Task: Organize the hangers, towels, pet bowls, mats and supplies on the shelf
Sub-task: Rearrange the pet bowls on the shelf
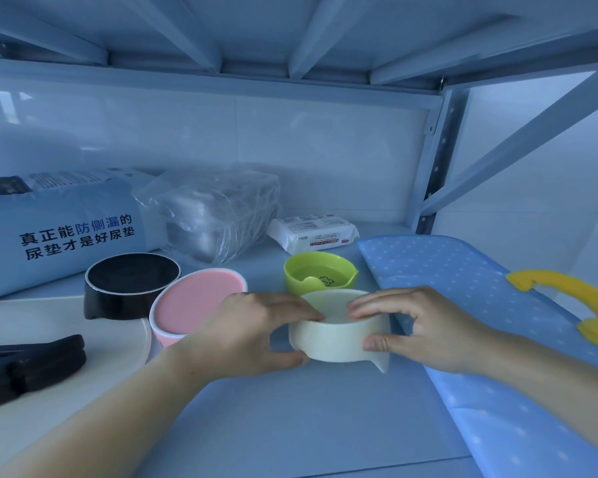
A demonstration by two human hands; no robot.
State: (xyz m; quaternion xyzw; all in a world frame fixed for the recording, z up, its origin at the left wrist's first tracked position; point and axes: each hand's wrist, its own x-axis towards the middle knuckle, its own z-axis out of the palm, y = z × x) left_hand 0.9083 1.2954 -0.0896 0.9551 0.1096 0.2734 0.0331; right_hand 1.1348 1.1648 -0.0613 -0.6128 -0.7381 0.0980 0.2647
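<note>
With thumbs on its near wall and fingers curled over its rim, both the left hand [252, 331] and right hand [425, 331] clamp the white bowl [335, 343], likely aligning it just near the green bowl [320, 272], mid-shelf.

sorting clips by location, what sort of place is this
Probably a storage rack for pet supplies: a metal frame, pet bowls, such as the green bowl and the cream bowl that the left hand and right hand hold, a pad pack and wipes.

Cream bowl [335, 343] smooth matt plastic; mat [463, 291] dotted cloth.
</note>
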